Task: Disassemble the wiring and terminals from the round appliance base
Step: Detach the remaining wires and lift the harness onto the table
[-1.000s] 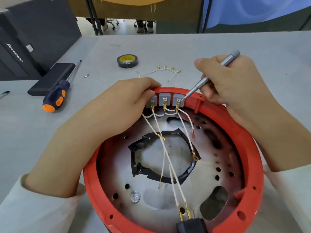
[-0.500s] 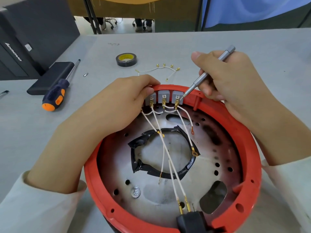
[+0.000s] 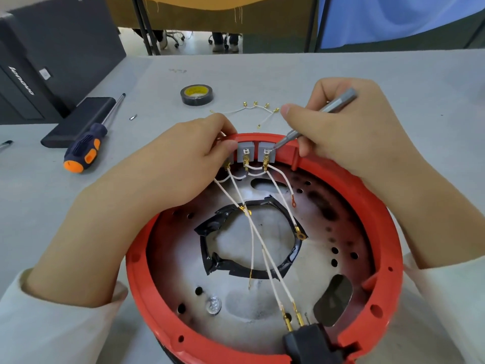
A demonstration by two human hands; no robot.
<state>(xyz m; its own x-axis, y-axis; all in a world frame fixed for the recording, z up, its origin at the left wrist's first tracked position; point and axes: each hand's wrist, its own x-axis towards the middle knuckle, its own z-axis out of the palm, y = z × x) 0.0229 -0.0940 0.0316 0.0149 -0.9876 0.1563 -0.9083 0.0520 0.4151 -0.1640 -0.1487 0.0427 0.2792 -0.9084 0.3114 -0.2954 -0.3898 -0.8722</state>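
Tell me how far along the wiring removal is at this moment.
Partly done. One wire set with gold terminals already lies loose on the table. In hand: the right hand holds a slim silver screwdriver, tip at the rightmost grey terminal block, while the left hand grips the red base rim. Left: white wires still attached to the blocks and the black plug.

The right hand [image 3: 349, 132] holds a slim silver screwdriver [image 3: 315, 122] on the rightmost grey terminal block [image 3: 266, 153]; the left hand [image 3: 162, 166] grips the red base rim [image 3: 383, 214].

wires [image 3: 265, 248] crossing base [image 3: 388, 232], rim likely reachable
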